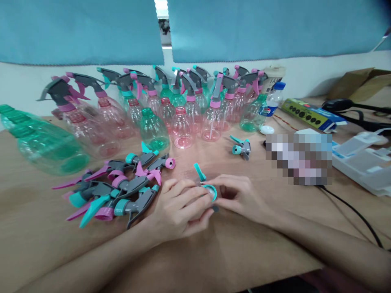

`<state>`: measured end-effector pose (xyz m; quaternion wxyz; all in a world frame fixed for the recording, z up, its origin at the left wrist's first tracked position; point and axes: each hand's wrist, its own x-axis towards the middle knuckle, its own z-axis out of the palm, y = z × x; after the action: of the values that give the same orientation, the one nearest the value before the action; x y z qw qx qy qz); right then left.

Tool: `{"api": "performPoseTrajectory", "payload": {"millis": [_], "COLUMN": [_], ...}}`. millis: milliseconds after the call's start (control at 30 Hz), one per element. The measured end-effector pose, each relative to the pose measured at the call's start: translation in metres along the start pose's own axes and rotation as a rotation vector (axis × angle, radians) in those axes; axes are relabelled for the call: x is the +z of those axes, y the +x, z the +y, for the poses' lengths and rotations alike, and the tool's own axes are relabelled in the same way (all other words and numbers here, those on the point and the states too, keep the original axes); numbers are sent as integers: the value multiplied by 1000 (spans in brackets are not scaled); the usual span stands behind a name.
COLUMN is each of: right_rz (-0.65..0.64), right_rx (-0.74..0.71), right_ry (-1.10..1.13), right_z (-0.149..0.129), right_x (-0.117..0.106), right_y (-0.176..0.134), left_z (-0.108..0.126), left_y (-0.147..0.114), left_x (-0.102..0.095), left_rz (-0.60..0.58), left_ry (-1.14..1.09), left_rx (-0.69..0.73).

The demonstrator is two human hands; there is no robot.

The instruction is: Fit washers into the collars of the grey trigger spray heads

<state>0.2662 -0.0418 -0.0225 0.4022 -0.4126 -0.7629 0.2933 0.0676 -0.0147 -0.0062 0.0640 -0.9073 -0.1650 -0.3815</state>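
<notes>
Close to the table's front, a grey and teal spray trigger head (210, 192) is held between my two hands, its round collar facing me. My left hand (183, 205) wraps round its body and hides most of it. With thumb and fingertips, my right hand (240, 195) pinches the teal collar from the right side. The teal lever sticks up above my fingers. Left of my hands lies a pile of loose spray trigger heads (131, 187) in grey, pink and teal. One more loose trigger head (242, 148) rests beyond my right hand.
Pink and green clear bottles stand along the back, many with spray heads; an open green bottle (154, 132) and pink bottle (182, 132) are nearest. Green bottles (51, 142) sit far left. At right are a yellow-blue box (311, 115), a plastic organiser (363, 162) and a black cable (351, 207).
</notes>
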Motion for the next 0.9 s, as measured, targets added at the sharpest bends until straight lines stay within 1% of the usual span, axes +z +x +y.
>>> {"api": "performPoseTrajectory", "payload": {"millis": [233,333,467,667,900], "right_rz": [-10,-19,-20,-7,11], "right_rx": [-15,-14,-21,16,31], "right_ry": [-39,-48,-53,-7,8], "right_z": [0,-1,0,2,1], "right_x": [-1,-1,-1,-1,0], "right_y": [-1,-1,-1,-2,-2], "left_z": [-3,-3,-2,0,-3], "left_y": [-6,-5,-3,-2,-1], "left_x": [4,3,0,-3,-3], "left_rz": [-1,-6,-39,-68,-16], "left_ry": [-68,-96,-104,-68,25], "left_rx": [-14,-17,-36,-54,-72]}}
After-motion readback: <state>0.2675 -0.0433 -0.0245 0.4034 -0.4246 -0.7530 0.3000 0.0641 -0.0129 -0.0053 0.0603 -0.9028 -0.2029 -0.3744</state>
